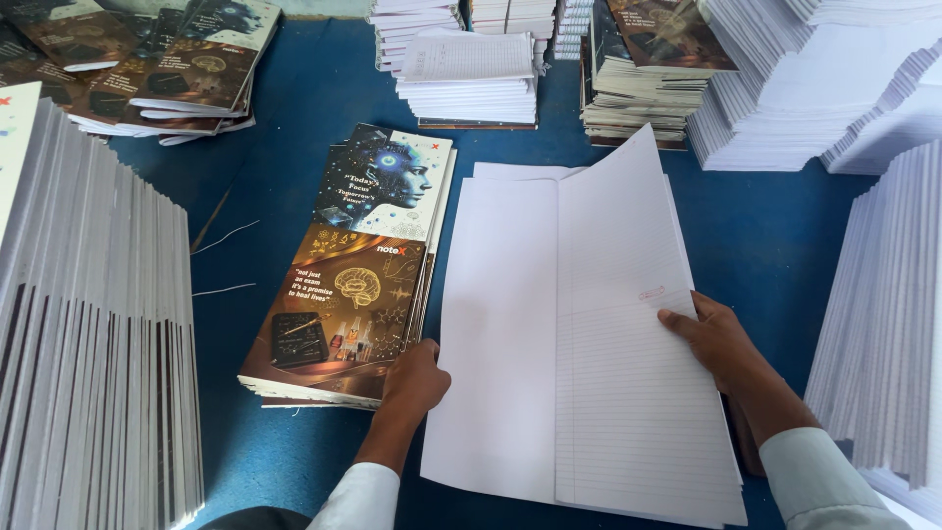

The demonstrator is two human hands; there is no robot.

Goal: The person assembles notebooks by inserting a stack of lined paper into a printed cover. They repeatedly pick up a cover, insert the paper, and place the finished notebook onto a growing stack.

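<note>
A sheaf of white ruled paper lies on the blue table, on top of a larger blank white sheet spread open beneath it. My right hand rests on the right edge of the ruled sheaf, fingers flat on the paper. My left hand touches the left edge of the blank sheet, next to a stack of printed covers with dark, colourful artwork.
A tall stack of bound sheets stands at the left. More white paper stacks sit at the right and along the back. Other printed covers lie at the back left.
</note>
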